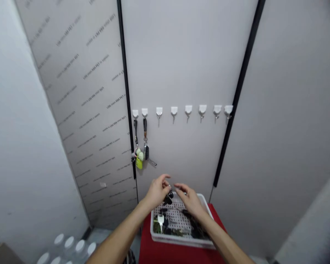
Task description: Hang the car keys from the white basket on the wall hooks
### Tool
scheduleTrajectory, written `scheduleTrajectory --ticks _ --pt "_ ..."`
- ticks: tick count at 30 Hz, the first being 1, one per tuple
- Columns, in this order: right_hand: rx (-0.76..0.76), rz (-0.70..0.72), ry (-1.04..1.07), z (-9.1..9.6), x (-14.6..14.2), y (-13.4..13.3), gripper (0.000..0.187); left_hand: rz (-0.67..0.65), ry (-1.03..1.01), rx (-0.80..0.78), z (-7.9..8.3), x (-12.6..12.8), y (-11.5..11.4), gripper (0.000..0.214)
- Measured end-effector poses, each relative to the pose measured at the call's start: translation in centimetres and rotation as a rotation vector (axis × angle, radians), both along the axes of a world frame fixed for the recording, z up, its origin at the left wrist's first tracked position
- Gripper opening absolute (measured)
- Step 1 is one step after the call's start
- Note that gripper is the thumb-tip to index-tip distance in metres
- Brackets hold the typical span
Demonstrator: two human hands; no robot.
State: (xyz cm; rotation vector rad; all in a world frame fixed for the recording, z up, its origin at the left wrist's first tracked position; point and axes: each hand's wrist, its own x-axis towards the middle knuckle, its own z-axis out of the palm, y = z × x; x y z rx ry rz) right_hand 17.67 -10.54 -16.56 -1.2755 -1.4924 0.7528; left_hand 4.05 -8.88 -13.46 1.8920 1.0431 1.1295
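My left hand [156,190] pinches a bunch of keys [168,198] with dark parts, held above the far left part of a white perforated plastic basket [181,240]. To its right my right hand [191,200] hovers over the basket, thumb and fingers apart, fingertips close to the bunch; nothing shows in it. Inside the basket lie a white-headed key [161,221], greenish items and several dark items too blurred to name. Two key sets hang on the wall ahead: one with a yellow-green charm [139,162], the other with a dark key fob [146,152].
White adhesive hooks [188,109] run in a row across the grey panel. Black vertical strips [240,88] border that panel. Beneath the basket is a red surface [159,255]. White-capped bottles [69,242] stand at lower left, near a brown box [4,255].
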Motion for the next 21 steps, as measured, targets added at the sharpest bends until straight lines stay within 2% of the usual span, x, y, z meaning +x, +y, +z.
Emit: scheduleTrajectory --ticks 3,9,12,15,18,21 --pt "0.043 0.223 0.01 1.6 -0.9 0.4 0.023 -0.073 0.132 0.141 2.6 -0.6 0.4 0.028" --pt "0.126 0.191 0.035 4.9 -2.6 1.9 0.019 -0.155 0.203 0.242 7.1 -1.8 1.2 0.024" --pt "0.133 0.16 0.092 8.0 -3.2 2.9 0.018 -0.022 0.068 0.275 8.3 -2.2 2.1 0.023" --pt "0.171 0.097 0.182 12.2 -4.0 4.3 0.019 0.128 -0.14 0.25 9.1 -2.2 3.5 0.023" --pt "0.229 0.085 0.28 16.3 -4.9 6.1 0.022 0.176 -0.265 0.254 10.0 -2.0 4.8 0.019" --pt "0.27 0.057 0.343 19.1 -5.8 7.9 0.025 0.257 -0.324 0.318 11.7 -1.5 5.5 0.017"
